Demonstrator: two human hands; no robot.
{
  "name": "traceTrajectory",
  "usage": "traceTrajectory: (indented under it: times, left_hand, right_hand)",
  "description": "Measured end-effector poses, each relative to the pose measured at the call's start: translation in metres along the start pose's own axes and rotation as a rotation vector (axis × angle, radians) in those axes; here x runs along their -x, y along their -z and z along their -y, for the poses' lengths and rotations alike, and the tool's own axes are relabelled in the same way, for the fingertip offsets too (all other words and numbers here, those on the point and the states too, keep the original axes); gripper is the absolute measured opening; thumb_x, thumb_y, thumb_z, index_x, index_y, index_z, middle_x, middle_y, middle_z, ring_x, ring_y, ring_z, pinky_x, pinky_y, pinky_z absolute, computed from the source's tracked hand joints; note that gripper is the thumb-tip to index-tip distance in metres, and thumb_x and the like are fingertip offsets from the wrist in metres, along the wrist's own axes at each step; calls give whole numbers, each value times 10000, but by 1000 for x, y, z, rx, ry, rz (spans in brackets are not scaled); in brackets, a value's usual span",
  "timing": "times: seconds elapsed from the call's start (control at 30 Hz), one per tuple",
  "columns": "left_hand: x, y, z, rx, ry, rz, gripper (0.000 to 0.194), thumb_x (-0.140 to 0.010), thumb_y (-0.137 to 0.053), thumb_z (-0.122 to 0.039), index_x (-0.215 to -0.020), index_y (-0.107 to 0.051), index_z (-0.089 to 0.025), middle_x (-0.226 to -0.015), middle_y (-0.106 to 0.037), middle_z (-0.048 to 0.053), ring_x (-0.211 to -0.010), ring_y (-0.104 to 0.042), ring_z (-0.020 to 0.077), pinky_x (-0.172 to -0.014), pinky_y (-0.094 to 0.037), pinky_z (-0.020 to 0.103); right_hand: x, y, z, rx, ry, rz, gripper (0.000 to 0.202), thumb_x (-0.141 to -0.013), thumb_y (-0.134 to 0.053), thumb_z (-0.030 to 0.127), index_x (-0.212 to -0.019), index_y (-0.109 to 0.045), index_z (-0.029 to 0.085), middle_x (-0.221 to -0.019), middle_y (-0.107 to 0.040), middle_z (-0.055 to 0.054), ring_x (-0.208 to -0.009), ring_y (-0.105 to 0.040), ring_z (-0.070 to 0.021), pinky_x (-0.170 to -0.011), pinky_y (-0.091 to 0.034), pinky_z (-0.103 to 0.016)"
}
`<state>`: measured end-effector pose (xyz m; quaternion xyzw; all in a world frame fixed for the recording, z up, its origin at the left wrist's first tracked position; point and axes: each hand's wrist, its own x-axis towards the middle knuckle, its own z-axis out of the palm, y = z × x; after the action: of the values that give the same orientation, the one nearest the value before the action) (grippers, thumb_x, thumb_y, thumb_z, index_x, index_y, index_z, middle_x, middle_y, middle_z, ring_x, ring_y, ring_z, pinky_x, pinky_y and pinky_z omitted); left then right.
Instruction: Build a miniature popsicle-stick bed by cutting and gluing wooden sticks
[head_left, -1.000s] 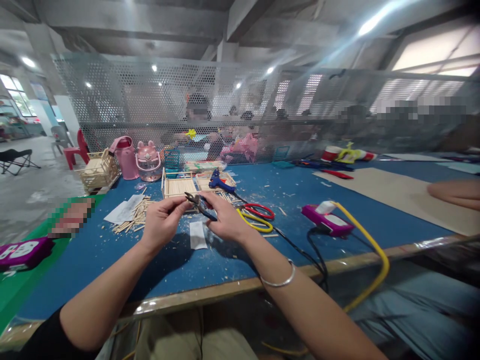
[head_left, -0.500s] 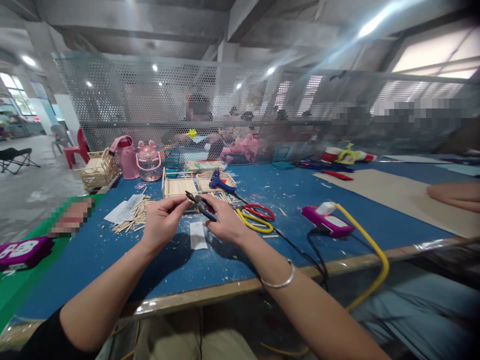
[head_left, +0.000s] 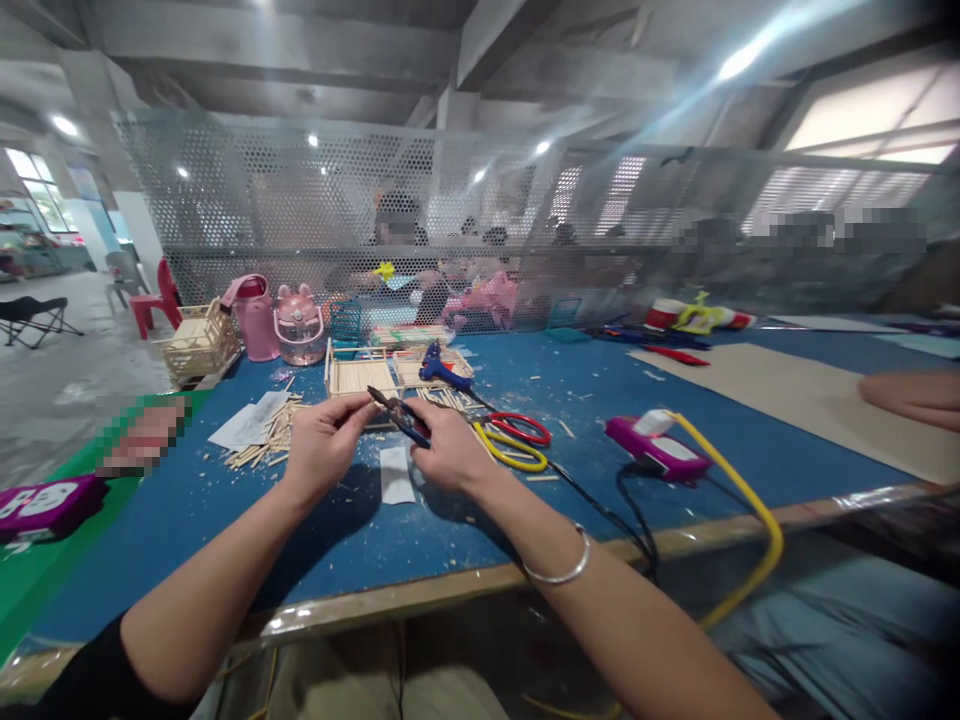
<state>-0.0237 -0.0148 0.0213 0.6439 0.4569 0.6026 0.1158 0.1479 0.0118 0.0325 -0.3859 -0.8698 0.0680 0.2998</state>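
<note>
My right hand (head_left: 450, 445) is closed around a pair of cutting pliers (head_left: 400, 415) with dark blue handles, its jaws pointing up and left. At those jaws, the thumb and fingers of my left hand (head_left: 326, 430) are pinched together; whatever they hold is too small and covered to make out. Just beyond my hands is a frame of wooden sticks (head_left: 360, 374). A pile of loose wooden sticks (head_left: 271, 432) lies left of my left hand. Below the pliers, a small white paper (head_left: 396, 475) rests on the blue table (head_left: 322, 555).
Behind the pliers lie a blue glue gun (head_left: 442, 370) and scissors (head_left: 517, 443) with red and yellow handles. A purple power strip (head_left: 656, 450) with a yellow cable sits at right. Pink bottles (head_left: 257, 318) and a stick-built model (head_left: 199, 345) stand at back left. Another person's arm (head_left: 911, 400) rests far right.
The pliers have tipped slightly, their jaws shifting a little left and down by my left fingertips. Both hands keep nearly the same place and grip.
</note>
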Motion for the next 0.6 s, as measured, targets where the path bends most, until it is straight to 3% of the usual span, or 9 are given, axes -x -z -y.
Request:
traceTrajectory:
  times: [0.4,0.6]
  left_hand:
    - [-1,1,-1,71,23,27,198,-749,-605,-299,-854,-707,-166,-823,-731,55,-755,-672,192,-708,-523,293]
    - [-1,0,-1,86,41,43,191,-752,-600,-291,-853,-705,-168,-832,-729,58,-760,-669,184,-718,-521,295]
  right_hand:
    - [-1,2,-6,-241,27,119,412,-601,-446,64,-974,-597,151,-791,-606,-23,-679,-502,-141,-630,-388,-244]
    - [-5,5,-7,-375,-3,208,278,-602,-427,55,-816,-580,146,-618,-476,25,-554,-407,-104,-525,-330,-226]
